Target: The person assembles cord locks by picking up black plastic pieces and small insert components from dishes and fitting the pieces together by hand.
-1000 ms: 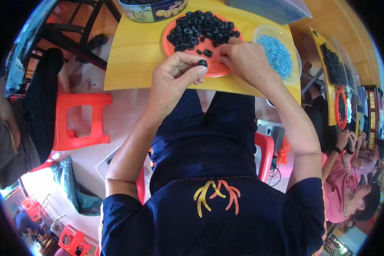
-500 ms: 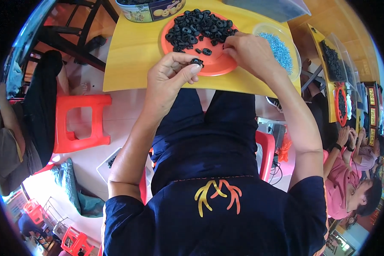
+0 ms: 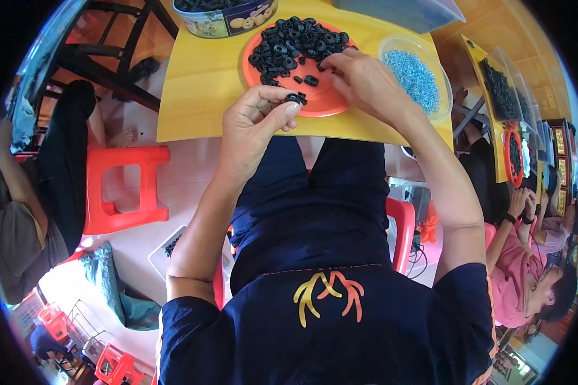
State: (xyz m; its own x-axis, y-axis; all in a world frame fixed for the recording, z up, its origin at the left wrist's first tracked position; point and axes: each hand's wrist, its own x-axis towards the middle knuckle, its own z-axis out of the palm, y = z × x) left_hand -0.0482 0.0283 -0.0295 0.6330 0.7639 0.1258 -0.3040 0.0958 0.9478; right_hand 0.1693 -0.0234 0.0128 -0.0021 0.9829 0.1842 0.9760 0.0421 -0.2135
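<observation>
Fingertips [image 3: 292, 109] pinching 1 black piece [image 3: 297, 98], left hand [image 3: 250, 122]

The yellow tabletop [image 3: 192, 96] stood over a pale tiled floor [image 3: 196, 168]. Left of the tabletop was dark wooden furniture [image 3: 87, 69]; just off its lower left corner stood a red plastic stool [image 3: 149, 186]. Well below and left of it, white glare [image 3: 58, 276] lit the floor near a crumpled dark green sheet [image 3: 131, 308], with more red stools [image 3: 112, 367] farther off. To its right stood a second yellow table [image 3: 498, 154], with framed panels [image 3: 560, 168] beyond.
</observation>
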